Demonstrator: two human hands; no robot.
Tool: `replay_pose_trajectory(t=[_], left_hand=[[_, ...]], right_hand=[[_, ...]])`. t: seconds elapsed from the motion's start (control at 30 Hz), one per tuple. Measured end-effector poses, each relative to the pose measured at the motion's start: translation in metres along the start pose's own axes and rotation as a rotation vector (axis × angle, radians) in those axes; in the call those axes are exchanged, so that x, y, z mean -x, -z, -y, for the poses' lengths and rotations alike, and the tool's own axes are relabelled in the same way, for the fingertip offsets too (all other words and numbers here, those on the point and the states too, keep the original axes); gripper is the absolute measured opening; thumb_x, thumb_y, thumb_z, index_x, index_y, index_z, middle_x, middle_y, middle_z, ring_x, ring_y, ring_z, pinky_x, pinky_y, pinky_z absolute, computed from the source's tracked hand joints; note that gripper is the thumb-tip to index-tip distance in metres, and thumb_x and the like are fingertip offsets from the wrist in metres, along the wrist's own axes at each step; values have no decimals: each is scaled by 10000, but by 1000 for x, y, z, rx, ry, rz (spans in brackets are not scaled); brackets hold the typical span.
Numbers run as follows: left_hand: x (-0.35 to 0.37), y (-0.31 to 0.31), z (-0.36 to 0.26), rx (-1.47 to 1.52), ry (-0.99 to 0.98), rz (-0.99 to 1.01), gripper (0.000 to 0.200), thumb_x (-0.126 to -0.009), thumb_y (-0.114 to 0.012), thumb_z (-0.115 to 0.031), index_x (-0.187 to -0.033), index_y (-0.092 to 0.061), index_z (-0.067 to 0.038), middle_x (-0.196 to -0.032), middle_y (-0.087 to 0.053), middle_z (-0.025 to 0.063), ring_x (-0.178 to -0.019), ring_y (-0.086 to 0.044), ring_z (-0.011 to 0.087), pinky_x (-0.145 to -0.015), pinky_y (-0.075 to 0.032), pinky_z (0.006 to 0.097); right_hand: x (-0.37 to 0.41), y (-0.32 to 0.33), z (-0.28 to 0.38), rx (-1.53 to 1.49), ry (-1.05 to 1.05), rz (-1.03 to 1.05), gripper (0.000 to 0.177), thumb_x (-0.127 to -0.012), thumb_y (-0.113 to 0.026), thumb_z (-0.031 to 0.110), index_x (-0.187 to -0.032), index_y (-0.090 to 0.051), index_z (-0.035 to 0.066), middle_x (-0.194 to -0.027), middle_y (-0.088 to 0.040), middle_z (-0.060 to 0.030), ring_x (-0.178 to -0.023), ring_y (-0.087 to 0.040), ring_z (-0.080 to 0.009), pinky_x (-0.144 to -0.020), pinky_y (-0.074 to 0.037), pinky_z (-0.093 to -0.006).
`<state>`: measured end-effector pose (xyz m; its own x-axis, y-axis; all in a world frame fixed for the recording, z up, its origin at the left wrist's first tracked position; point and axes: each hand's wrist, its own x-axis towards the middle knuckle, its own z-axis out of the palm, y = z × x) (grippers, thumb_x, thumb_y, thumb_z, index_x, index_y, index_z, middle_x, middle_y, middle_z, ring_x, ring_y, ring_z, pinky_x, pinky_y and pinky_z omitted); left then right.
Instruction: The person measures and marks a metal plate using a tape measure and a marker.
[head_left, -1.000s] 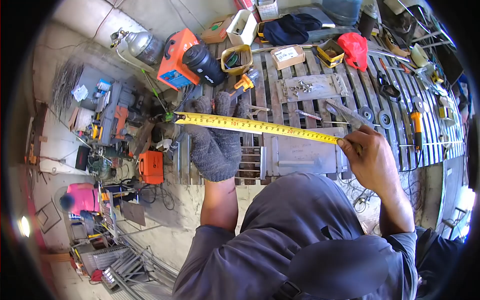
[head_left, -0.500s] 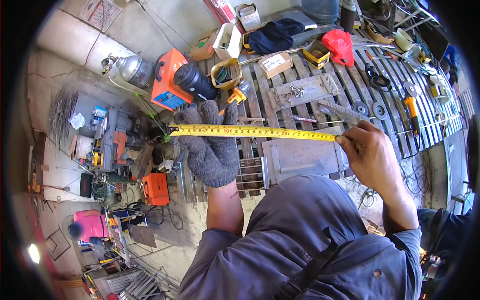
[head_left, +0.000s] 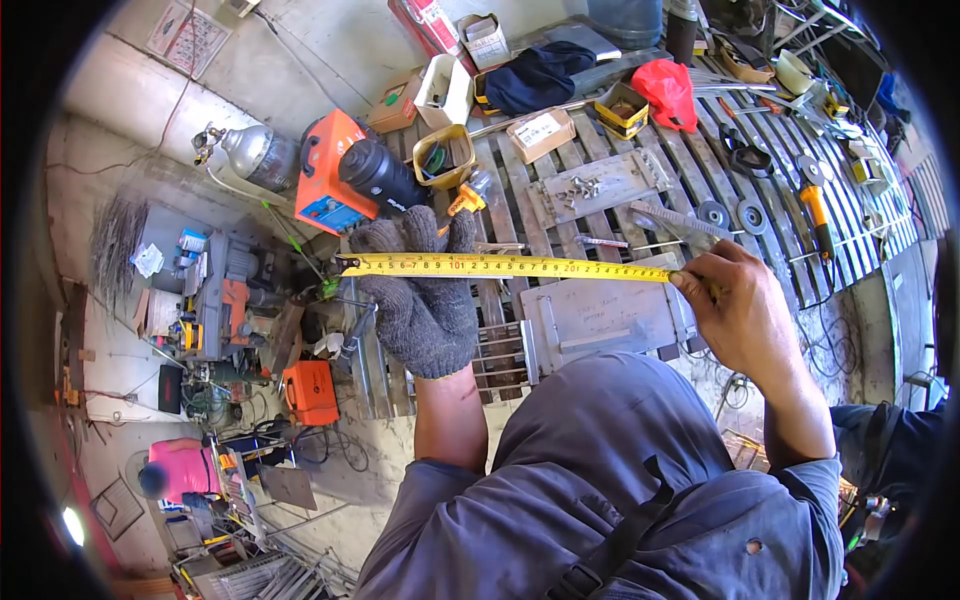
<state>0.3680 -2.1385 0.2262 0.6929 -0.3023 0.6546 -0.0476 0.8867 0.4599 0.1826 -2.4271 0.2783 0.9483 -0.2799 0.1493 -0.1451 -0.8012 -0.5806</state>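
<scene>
A yellow tape measure blade (head_left: 520, 265) stretches nearly level across the view. My left hand (head_left: 425, 310), in a grey knitted glove, is behind the blade's left end, fingers spread upward and apart. The blade lies across the glove, its metal end (head_left: 347, 265) just past the glove's left side. At the other end, my bare right hand (head_left: 735, 300) pinches the blade between thumb and fingers; whatever else is inside that hand is mostly hidden. Below the blade is a flat metal plate (head_left: 605, 305) with faint handwriting, on the slatted bench.
The slatted metal bench (head_left: 515, 200) carries a plate with small metal pieces (head_left: 585, 188), grinding discs (head_left: 751, 216), an angle grinder (head_left: 817, 205) and boxes (head_left: 541, 133). An orange machine (head_left: 325, 165) and a black bottle (head_left: 380, 175) stand left. A person in pink (head_left: 183, 470) is lower left.
The view has shifted slightly, so the bench items sit a little further left. Both hands and the stretched blade keep nearly the same positions.
</scene>
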Motion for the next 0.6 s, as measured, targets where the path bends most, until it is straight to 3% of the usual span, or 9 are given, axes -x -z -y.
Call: replay_pose_trajectory(t=[0.17, 0.33, 0.4, 0.47, 0.5, 0.6], left_hand=[[5, 2, 0, -13, -6, -93, 463, -1116, -617, -307, -1568, -561, -219, -1582, -624, -40, -1526, -521, 228, -1323, -257, 669], [-5, 5, 4, 3, 4, 40, 498, -1102, -647, -318, -1579, -553, -211, -1567, -635, -25, -1500, -545, 270, -1294, -324, 667], [-4, 7, 3, -44, 58, -22, 536, -1077, -672, -379, -1565, -551, -196, -1518, -643, -10, -1451, -573, 285, -1250, -386, 659], [6, 6, 5, -133, 149, -214, 611, -1037, -704, -486, -1537, -546, -172, -1421, -660, 9, -1364, -619, 289, -1174, -485, 643], [8, -10, 11, -108, 141, -298, 639, -1026, -709, -514, -1538, -551, -167, -1406, -671, 1, -1357, -620, 287, -1166, -479, 641], [32, 18, 30, 12, 264, -359, 605, -1044, -699, -514, -1508, -584, -143, -1323, -693, -5, -1279, -644, 244, -1139, -473, 614]], right_hand=[[0, 0, 1, 1, 2, -1, 212, -985, -784, 188, -993, -778, -24, -918, -677, -202, -852, -681, -415, -752, -525, -492], [0, -3, -1, -32, -16, 9, 209, -977, -791, 176, -992, -776, -32, -919, -675, -202, -828, -668, -400, -750, -514, -482], [-3, -5, -8, -81, -15, 28, 201, -980, -785, 161, -982, -772, -39, -887, -666, -200, -800, -653, -381, -737, -500, -469], [-5, -7, -17, -120, -63, 67, 212, -982, -776, 172, -977, -773, -40, -863, -665, -207, -812, -655, -389, -738, -495, -474], [-6, -6, -23, -133, -113, 96, 228, -983, -771, 190, -978, -776, -38, -855, -668, -216, -837, -664, -406, -746, -498, -485], [-5, -7, -36, -95, -200, 136, 265, -996, -754, 223, -965, -772, -40, -848, -685, -234, -843, -673, -424, -750, -497, -490]])
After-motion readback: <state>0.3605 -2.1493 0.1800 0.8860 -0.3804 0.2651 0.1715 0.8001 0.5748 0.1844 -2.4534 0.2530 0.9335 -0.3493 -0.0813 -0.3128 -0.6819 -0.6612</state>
